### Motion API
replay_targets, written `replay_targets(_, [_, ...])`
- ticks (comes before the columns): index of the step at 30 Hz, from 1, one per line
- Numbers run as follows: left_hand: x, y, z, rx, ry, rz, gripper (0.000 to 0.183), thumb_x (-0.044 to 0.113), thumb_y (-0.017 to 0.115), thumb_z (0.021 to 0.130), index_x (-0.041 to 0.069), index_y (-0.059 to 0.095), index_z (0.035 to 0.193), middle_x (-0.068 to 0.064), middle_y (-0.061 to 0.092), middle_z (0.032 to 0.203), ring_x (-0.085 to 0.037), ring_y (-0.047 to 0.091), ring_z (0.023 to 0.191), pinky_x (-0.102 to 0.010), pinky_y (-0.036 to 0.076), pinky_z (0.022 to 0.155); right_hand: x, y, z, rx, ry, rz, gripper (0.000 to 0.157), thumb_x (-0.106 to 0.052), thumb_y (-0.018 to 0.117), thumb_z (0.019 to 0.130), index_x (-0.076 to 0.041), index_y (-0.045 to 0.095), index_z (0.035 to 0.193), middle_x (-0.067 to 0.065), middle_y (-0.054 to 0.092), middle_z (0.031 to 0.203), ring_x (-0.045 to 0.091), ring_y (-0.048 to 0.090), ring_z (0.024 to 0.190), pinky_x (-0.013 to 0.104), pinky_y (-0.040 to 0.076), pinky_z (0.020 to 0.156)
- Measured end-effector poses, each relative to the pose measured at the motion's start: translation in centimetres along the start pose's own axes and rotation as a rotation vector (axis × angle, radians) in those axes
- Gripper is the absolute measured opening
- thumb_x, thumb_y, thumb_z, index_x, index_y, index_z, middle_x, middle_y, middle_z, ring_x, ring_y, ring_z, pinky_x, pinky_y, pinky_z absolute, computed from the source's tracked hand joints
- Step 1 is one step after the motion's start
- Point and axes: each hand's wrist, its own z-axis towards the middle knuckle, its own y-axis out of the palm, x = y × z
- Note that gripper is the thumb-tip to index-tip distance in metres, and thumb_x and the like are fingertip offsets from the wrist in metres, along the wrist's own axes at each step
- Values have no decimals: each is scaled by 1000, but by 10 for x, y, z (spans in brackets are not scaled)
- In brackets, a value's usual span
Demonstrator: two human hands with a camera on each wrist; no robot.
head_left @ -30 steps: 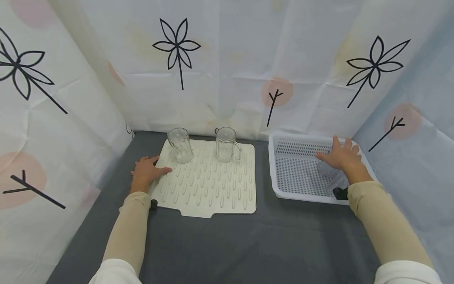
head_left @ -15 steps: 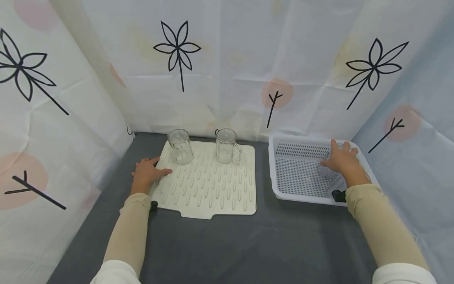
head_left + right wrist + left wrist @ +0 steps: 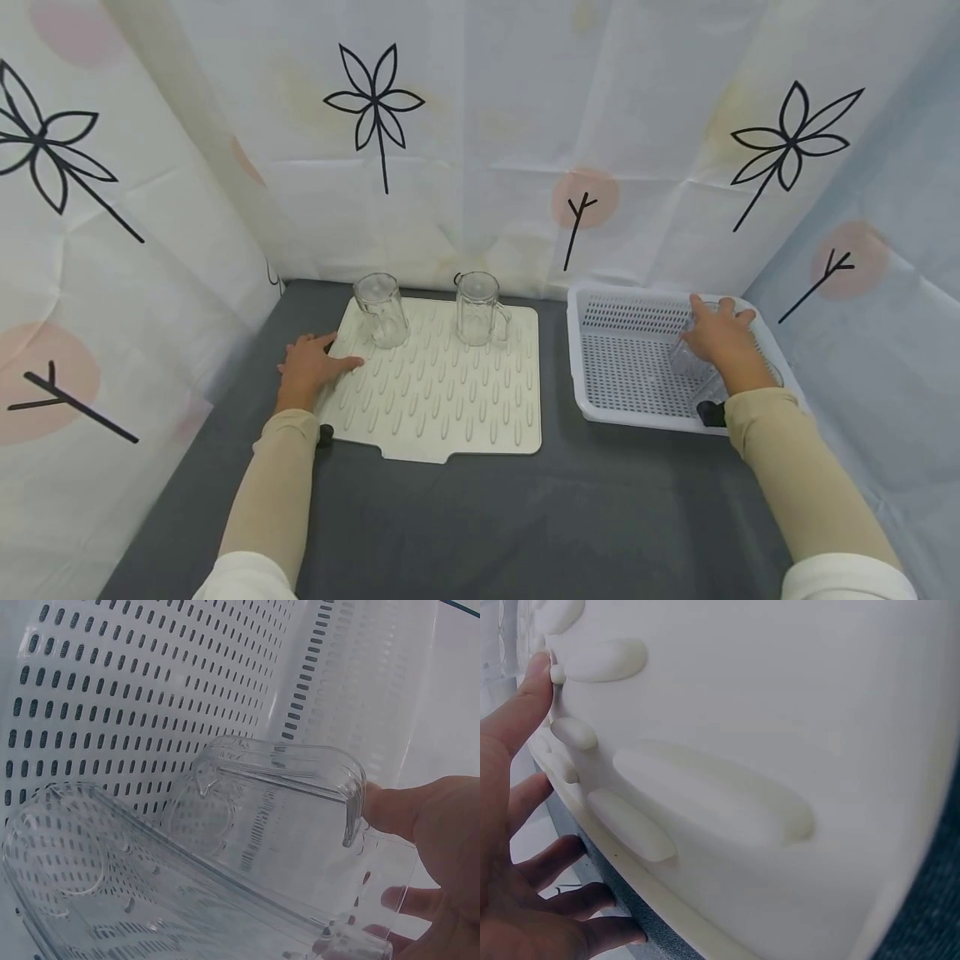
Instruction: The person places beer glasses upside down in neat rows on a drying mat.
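While the left hand (image 3: 309, 368) stays spread on the mat (image 3: 442, 400), the right hand (image 3: 722, 337) has narrowed around a mug (image 3: 300, 821).

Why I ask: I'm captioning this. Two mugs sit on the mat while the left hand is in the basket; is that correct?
Wrong hand: the head view shows the right hand in the basket. Two mugs do sit on the mat.

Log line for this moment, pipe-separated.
left hand: at ridged mat edge | right hand: gripping glass mug in basket | second mug: beside it | on mat: two mugs
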Motion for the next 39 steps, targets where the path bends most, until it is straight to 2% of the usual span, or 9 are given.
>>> replay_targets(6, [1, -2, -1, -12, 4, 4, 94, 62, 65, 81, 11, 28, 151, -36, 11, 153, -64, 1, 137, -82, 9, 101, 3, 0, -1, 36, -9, 6, 69, -22, 55, 95, -8, 17, 151, 45, 3, 143, 69, 5, 127, 72, 39, 89])
replay_targets(10, [1, -1, -1, -12, 4, -6, 95, 62, 65, 80, 11, 28, 151, -36, 11, 153, -64, 1, 138, -82, 8, 101, 8, -2, -4, 73, -48, 29, 62, -23, 58, 93, -6, 28, 145, 45, 11, 138, 68, 9, 124, 63, 45, 74])
replay_targets(13, [0, 0, -1, -10, 6, -13, 94, 61, 66, 80, 11, 29, 151, -36, 12, 153, -64, 1, 138, -82, 8, 100, 11, -5, -7, 85, -79, 63, 60, -23, 60, 92, -4, 32, 142, 45, 14, 135, 67, 11, 122, 57, 44, 66])
replay_targets(19, [-2, 2, 2, 3, 11, -14, 94, 61, 66, 80, 11, 29, 151, -36, 12, 153, -64, 1, 138, -83, 8, 100, 11, -7, -9, 102, -82, 75, 60, -25, 64, 90, -5, 35, 139, 44, 17, 134, 67, 15, 121, 63, 43, 72])
replay_targets(24, [-2, 2, 1, 11, 11, -11, 94, 61, 66, 80, 11, 30, 151, -36, 13, 153, -64, 2, 138, -83, 8, 100, 7, -8, -9, 119, -90, 89, 63, -25, 68, 87, -6, 37, 138, 43, 19, 133, 66, 25, 118, 68, 42, 77])
replay_targets(32, [-3, 1, -1, -2, 7, -17, 95, 61, 66, 80, 10, 30, 150, -36, 12, 153, -64, 1, 137, -83, 8, 100, -2, -16, -11, 198, -151, 108, 59, -25, 68, 83, -7, 43, 133, 40, 26, 129, 60, 31, 112, 63, 43, 69])
replay_targets(39, [-3, 1, 3, -1, 13, -11, 95, 61, 66, 80, 11, 29, 151, -36, 12, 153, -64, 2, 137, -83, 8, 100, -19, -26, -19, 240, -198, 114, 56, -25, 65, 83, -8, 43, 132, 39, 32, 133, 59, 31, 115, 67, 44, 72])
